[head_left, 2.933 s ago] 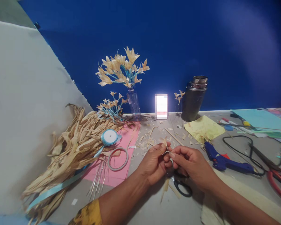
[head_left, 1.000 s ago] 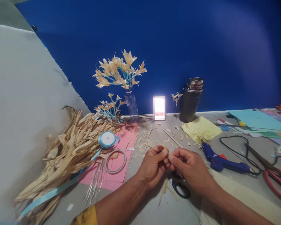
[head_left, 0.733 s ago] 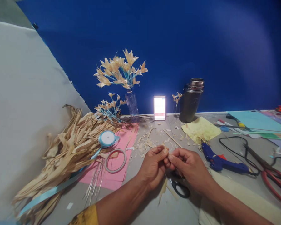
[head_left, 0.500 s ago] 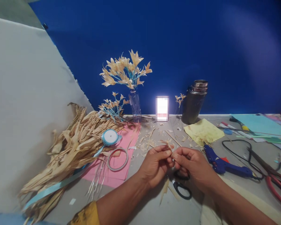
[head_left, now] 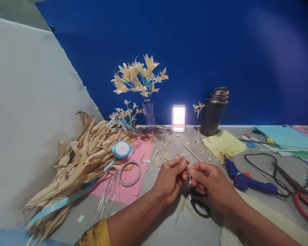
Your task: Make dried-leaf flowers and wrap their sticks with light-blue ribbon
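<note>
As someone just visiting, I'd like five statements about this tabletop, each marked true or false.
1. The left hand and right hand meet around a small pale piece. True.
2. The glue gun lies left of both hands. False: it lies right of them.
3. A clear bottle holds pale flowers. True.
4. A dark flask stands behind yellow paper. True.
5. The grey ring lies on yellow paper. False: it lies on pink paper.

1. We note moderate, uneven light, with violet glare on the blue wall (head_left: 190, 44) at two o'clock.
2. We find the pixelated screen (head_left: 179, 118) overexposed, slightly toward three.
3. We record soft shadows at six and nine.
4. We observe the husks (head_left: 79, 160) blurring toward eight.
</note>
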The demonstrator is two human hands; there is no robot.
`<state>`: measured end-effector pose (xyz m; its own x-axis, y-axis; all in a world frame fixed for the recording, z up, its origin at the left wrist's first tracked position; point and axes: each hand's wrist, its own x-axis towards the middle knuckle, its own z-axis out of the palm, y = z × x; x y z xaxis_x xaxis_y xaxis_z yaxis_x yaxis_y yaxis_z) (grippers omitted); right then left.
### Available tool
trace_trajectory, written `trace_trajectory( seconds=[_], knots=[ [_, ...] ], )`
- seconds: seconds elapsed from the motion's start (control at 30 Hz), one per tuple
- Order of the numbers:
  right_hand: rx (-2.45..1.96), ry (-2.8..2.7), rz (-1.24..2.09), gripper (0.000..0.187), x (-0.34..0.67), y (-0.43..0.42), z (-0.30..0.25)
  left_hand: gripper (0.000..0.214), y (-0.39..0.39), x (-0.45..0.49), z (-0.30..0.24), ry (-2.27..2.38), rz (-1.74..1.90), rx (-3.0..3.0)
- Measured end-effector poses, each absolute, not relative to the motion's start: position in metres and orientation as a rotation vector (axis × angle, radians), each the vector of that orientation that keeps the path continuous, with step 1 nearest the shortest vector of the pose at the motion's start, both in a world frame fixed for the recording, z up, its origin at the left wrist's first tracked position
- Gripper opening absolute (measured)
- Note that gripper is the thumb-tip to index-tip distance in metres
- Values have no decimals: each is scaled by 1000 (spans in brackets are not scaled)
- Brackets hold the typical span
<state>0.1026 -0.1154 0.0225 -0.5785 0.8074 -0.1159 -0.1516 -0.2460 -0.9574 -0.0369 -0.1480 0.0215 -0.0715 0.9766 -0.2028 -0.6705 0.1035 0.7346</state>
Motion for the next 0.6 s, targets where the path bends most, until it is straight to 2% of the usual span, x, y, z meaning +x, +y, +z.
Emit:
trace_trajectory(
  seconds=[0.27, 0.6],
  knots=[
    [-867, -1350, 1841, 42, 102, -117, 21, 41, -151, -27, 18, 878, 1493, 458],
    [-859, -1438, 1833, 43, 103, -112, 26, 35, -152, -26, 22, 895, 1502, 595]
  ],
)
